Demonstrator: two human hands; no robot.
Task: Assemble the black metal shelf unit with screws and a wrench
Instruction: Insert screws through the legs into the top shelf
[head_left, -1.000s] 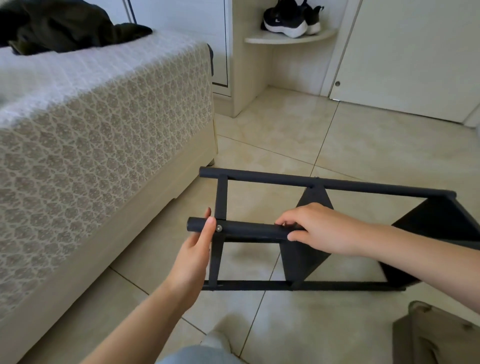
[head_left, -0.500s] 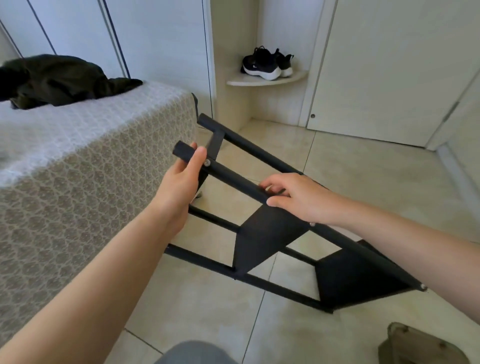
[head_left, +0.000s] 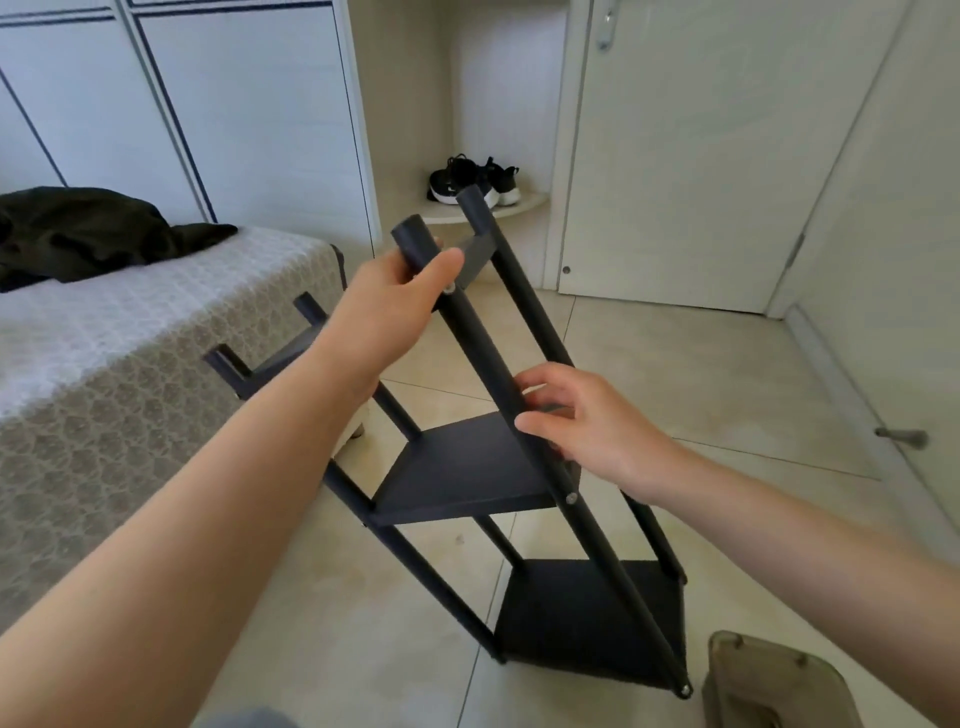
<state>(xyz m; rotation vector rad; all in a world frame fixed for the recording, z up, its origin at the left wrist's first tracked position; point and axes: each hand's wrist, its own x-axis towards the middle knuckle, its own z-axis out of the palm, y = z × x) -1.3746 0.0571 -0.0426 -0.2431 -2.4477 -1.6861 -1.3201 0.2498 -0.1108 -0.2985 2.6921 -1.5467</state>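
Observation:
The black metal shelf unit (head_left: 467, 467) stands tilted on the tiled floor, its top leaning away to the left. It has round black posts and dark shelf plates, with screw heads showing on the near post. My left hand (head_left: 395, 291) grips the top end of the near post. My right hand (head_left: 582, 421) holds the same post lower down, just above the middle shelf plate, fingers curled round it. No wrench or loose screws are in view.
A bed with a patterned cover (head_left: 130, 332) stands close on the left, dark clothing (head_left: 88, 234) lying on it. Black shoes (head_left: 467, 182) sit on a corner shelf behind. A closed door (head_left: 701, 156) is at the right. A brown object (head_left: 769, 680) lies on the floor at bottom right.
The shelf unit has swung up from lying on its side to nearly standing. My left hand rose with the post's top end; my right hand slid lower along the post.

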